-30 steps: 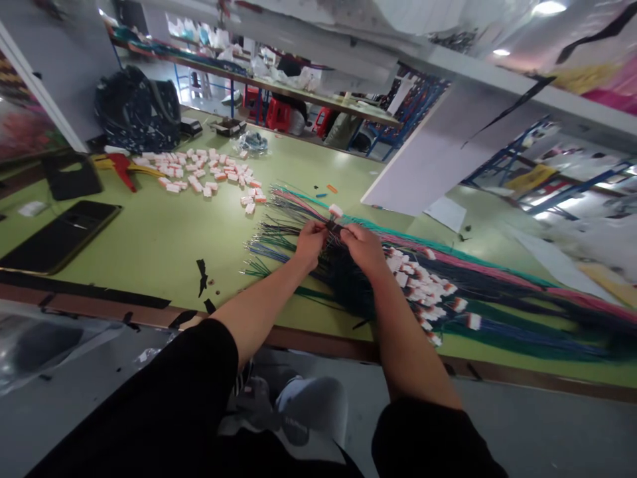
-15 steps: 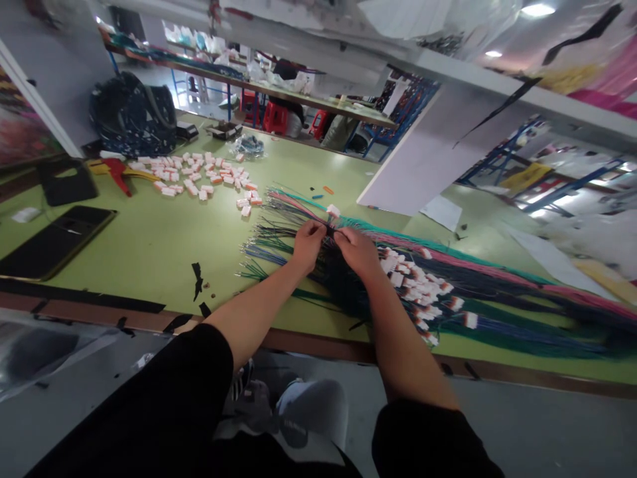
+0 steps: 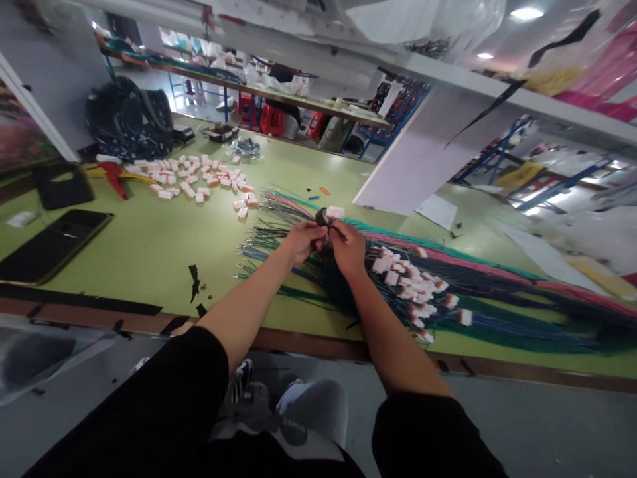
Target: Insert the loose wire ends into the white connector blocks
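My left hand (image 3: 304, 240) and my right hand (image 3: 347, 247) meet over a spread of wires, fingertips pinched close together. Between and just above them is a dark roll, perhaps black tape (image 3: 321, 216), beside a white connector (image 3: 335, 212). Thin dark wires run at my fingertips; which hand grips which part is hard to see. Bare wire ends (image 3: 259, 249) fan out left of my hands. To the right lies a pile of white connectors (image 3: 411, 282) on dark wires, with long green, pink and blue wires (image 3: 497, 271) stretching across the table.
Loose white and orange connectors (image 3: 192, 176) lie at the back left, near a red and yellow tool (image 3: 115, 179). A phone (image 3: 52, 245) rests at the left. A dark bag (image 3: 129, 118) stands behind. A white upright panel (image 3: 393, 159) rises behind the wires.
My hands have turned and shifted slightly, my right hand more upright. The dark roll now shows above my fingertips, and the white connector there has tilted. The whole view has moved a little.
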A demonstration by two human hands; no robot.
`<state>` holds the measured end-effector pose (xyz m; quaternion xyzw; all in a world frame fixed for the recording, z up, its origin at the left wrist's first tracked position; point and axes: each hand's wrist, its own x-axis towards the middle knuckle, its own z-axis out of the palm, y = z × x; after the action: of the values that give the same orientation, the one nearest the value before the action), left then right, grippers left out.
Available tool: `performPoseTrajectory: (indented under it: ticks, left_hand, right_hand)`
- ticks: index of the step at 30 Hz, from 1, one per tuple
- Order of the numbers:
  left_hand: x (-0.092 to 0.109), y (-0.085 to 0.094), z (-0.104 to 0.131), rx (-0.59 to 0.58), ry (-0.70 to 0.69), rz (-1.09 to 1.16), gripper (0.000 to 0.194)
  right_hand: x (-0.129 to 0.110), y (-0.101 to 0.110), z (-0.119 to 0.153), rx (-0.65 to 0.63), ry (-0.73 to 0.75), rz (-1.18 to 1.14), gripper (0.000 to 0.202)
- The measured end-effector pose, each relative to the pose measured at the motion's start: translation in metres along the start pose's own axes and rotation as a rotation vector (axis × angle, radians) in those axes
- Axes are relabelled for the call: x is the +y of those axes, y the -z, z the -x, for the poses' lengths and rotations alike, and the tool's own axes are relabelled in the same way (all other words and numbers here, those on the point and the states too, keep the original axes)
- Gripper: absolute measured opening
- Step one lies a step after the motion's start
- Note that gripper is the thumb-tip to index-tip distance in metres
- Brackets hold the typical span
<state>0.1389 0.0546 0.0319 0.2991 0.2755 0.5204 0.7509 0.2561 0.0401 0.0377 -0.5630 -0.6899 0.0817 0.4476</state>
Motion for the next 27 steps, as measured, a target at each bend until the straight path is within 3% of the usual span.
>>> performPoseTrajectory:
  ticks: [2, 4, 7, 9, 13, 15, 18, 22, 25, 27]
  left_hand:
    - [0.002, 0.005, -0.002, -0.104, 0.068, -0.021, 0.023]
    - [0.003, 0.008, -0.003, -0.161, 0.095, -0.036, 0.021]
    - [0.002, 0.006, -0.003, -0.164, 0.079, -0.033, 0.018]
    - [-0.001, 0.002, -0.002, -0.134, 0.031, -0.016, 0.02]
    - [-0.006, -0.006, 0.0, -0.067, -0.09, 0.032, 0.028]
    - [-0.007, -0.006, 0.002, -0.118, -0.11, 0.04, 0.027]
    - [-0.002, -0.001, 0.004, -0.253, -0.122, 0.018, 0.022]
    - [0.011, 0.007, 0.007, -0.376, -0.069, -0.198, 0.01]
    - [0.016, 0.008, 0.008, -0.395, -0.095, -0.368, 0.007]
    - [0.014, 0.005, 0.009, -0.304, -0.218, -0.443, 0.012]
  right_hand:
    - [0.0, -0.003, -0.001, -0.02, -0.072, -0.162, 0.021]
    - [-0.001, -0.003, -0.003, -0.122, -0.166, -0.394, 0.02]
    - [-0.004, 0.001, -0.005, -0.313, -0.25, -0.723, 0.03]
    - [-0.007, 0.002, -0.006, -0.278, -0.283, -0.813, 0.03]
    - [-0.007, -0.001, -0.007, -0.029, -0.336, -0.797, 0.024]
    - [-0.005, 0.0, -0.007, -0.07, -0.355, -0.832, 0.026]
    - [-0.003, 0.009, -0.007, -0.257, -0.399, -0.903, 0.028]
    - [0.0, 0.024, -0.007, -0.333, -0.422, -0.79, 0.03]
    - [0.003, 0.027, -0.005, -0.244, -0.375, -0.634, 0.028]
    - [0.003, 0.025, -0.004, -0.113, -0.284, -0.471, 0.026]
